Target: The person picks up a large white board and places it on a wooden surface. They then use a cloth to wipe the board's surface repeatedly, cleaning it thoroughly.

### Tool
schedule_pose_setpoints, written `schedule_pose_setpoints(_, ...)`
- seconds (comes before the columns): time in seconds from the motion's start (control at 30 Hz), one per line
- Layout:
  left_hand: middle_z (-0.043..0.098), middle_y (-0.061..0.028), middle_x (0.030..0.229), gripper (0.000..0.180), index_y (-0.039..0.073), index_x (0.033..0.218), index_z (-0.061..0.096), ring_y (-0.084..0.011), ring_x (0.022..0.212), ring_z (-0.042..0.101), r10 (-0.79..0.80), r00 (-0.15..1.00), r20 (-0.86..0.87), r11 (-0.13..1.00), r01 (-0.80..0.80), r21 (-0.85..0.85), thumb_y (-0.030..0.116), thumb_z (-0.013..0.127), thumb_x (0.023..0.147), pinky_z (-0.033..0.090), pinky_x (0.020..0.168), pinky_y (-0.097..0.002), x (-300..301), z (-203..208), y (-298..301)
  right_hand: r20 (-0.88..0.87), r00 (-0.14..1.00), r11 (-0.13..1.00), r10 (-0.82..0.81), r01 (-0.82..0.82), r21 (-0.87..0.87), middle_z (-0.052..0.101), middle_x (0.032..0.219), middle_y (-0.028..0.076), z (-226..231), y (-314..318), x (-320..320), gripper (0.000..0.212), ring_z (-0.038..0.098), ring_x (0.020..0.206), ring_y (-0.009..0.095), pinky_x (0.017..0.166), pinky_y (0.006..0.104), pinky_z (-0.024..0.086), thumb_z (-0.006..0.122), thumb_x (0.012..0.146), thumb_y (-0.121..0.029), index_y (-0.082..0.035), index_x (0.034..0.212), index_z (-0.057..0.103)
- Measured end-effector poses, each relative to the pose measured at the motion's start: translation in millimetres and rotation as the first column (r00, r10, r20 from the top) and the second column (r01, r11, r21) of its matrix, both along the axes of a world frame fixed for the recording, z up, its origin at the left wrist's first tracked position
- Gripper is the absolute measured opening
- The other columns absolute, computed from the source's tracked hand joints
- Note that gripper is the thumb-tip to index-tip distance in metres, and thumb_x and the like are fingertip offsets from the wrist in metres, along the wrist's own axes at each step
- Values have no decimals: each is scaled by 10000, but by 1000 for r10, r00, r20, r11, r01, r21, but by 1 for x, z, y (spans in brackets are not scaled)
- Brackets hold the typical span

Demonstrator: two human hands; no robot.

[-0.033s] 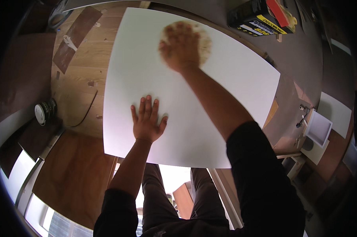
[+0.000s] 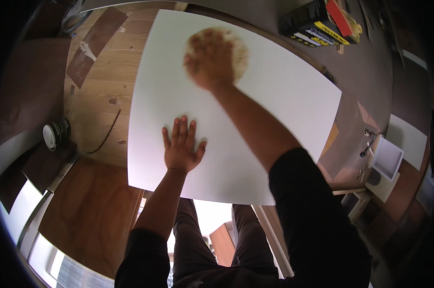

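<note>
A large white panel (image 2: pixel 246 144) lies flat in front of me. My left hand (image 2: pixel 182 151) rests palm down on its near left part, fingers spread, holding nothing. Farther up the panel, my right hand (image 2: pixel 211 57) presses down on a roundish tan, speckled pad (image 2: pixel 241 56). Motion smears both that hand and the pad, and I cannot make out the pad's exact material. Its far and right edges show beyond my fingers; the rest is under my palm.
Beyond the panel at the far right stands a black and yellow can (image 2: pixel 315 24) with a red piece on top. A dark tub (image 2: pixel 55 134) with a pale lid is at the left. A brown strip (image 2: pixel 93 47) lies on the wooden surface. At the right is a white tray (image 2: pixel 387 156).
My right hand and the pad under it have shifted slightly left across the panel. My left hand stays flat in its place on the panel.
</note>
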State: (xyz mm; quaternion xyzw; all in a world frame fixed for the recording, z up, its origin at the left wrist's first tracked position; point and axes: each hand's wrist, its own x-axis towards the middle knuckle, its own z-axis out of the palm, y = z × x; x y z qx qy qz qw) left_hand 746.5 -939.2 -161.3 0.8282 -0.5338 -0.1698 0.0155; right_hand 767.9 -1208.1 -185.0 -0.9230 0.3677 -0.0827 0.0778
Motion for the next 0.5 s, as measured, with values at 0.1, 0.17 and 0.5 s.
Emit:
schedule_pose_setpoints(0.1,186,-46,1691,709,224,1605,276,-227,1562,148,26,997,-69,999,-23,37,558,417,996,16,1248,-566,-1,4,-6,76,967,957,245,-254,143,266,1655,129,8,63,36,603,181,1541,350,1236,577,79,349,1022,-487,-205,1553,392)
schedule_pose_setpoints(0.17,179,-27,1693,696,233,1604,278,-209,1564,131,24,996,-84,999,-22,23,556,406,1002,22,1253,-556,1,4,-4,19,945,940,326,-326,99,347,1606,131,15,58,40,557,270,1501,342,1197,566,187,414,1003,-449,-178,1486,467)
schedule_pose_setpoints(0.5,190,-33,1688,658,204,1600,282,-205,1560,142,16,984,-175,997,-30,-77,503,396,1026,50,1261,-540,6,7,0,-151,642,649,-752,761,7,282,1608,194,-22,-1,-279,741,254,1488,367,1205,534,220,332,1034,-594,-78,1562,282)
